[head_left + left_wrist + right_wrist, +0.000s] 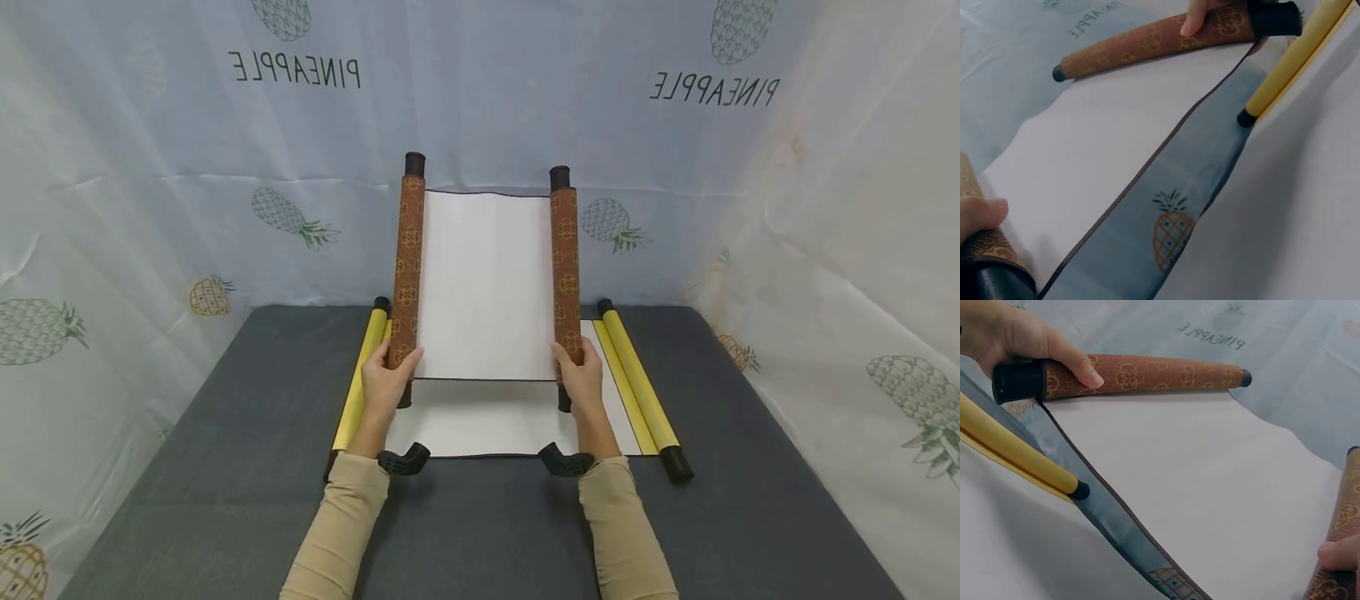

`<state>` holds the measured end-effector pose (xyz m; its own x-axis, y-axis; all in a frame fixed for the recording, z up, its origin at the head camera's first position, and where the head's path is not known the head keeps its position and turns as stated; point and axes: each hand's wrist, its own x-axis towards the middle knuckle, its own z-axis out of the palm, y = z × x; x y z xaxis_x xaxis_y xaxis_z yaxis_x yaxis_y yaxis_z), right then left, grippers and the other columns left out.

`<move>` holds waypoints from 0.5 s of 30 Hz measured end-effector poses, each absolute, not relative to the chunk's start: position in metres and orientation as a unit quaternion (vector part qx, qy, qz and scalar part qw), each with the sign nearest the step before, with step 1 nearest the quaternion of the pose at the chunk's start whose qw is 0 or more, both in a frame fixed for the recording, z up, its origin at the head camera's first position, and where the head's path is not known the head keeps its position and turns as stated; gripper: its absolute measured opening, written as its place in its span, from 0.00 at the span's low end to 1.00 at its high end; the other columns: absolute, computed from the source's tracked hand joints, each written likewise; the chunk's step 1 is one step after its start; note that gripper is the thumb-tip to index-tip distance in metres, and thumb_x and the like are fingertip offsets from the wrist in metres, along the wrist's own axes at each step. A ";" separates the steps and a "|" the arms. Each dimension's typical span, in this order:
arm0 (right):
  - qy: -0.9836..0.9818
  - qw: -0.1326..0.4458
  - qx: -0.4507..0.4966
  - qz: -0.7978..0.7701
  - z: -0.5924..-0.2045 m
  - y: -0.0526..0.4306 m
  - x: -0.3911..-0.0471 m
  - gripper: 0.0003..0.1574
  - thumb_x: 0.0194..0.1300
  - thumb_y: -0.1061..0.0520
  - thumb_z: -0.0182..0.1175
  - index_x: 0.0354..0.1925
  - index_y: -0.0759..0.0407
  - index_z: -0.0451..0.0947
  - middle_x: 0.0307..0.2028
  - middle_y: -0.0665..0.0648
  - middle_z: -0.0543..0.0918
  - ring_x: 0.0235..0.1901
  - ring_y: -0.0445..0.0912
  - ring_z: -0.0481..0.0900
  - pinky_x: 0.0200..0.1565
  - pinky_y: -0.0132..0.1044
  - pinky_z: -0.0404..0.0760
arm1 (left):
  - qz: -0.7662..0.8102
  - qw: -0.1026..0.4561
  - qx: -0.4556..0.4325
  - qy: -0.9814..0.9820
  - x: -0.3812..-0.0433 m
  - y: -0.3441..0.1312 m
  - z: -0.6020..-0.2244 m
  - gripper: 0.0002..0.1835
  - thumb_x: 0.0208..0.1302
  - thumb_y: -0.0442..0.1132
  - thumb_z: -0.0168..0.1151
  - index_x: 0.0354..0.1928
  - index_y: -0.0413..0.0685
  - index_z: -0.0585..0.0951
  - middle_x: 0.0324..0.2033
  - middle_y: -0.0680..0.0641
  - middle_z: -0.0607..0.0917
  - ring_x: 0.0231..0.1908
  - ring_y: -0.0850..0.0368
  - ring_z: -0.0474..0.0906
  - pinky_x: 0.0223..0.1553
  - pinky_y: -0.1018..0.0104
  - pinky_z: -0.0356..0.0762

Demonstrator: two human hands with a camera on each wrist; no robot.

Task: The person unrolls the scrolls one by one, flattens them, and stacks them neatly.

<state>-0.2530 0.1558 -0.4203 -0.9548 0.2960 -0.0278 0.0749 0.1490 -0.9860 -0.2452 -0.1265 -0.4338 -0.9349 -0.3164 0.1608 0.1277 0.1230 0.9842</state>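
Observation:
A brown scroll with a gold flower pattern and black end knobs is held up, partly unrolled, its white sheet (486, 283) stretched between two rolls. My left hand (384, 383) grips the left roll (408, 258) near its lower end, thumb on the front. The right roll (566, 267) is gripped the same way by my right hand (583, 379). Below and behind lies a second scroll on the table, its white sheet (480, 421) spread between a left yellow roll (352, 408) and a right yellow roll (641, 379). The raised scroll and my forearms cover parts of it.
The dark grey table (750, 500) extends on both sides of the yellow scroll. A pale curtain (487, 100) printed with pineapples hangs behind the table and along both sides. Black wrist devices (405, 459) sit on both wrists.

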 end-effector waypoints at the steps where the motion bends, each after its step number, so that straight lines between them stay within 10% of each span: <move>1: -0.751 0.091 -0.125 0.642 -0.421 0.155 -0.254 0.32 0.70 0.50 0.55 0.67 0.59 0.62 0.59 0.64 0.71 0.54 0.53 0.70 0.51 0.42 0.73 | -0.661 0.159 0.064 -0.731 -0.246 -0.128 -0.434 0.28 0.59 0.40 0.68 0.61 0.41 0.75 0.50 0.36 0.80 0.39 0.61 0.75 0.34 0.79 0.76; 15: -0.732 0.120 -0.153 0.653 -0.423 0.148 -0.257 0.33 0.65 0.50 0.59 0.63 0.63 0.68 0.54 0.64 0.76 0.47 0.49 0.74 0.38 0.30 0.73 | -0.684 0.154 0.095 -0.706 -0.248 -0.125 -0.434 0.28 0.63 0.37 0.63 0.65 0.40 0.71 0.54 0.35 0.78 0.44 0.55 0.75 0.36 0.78 0.74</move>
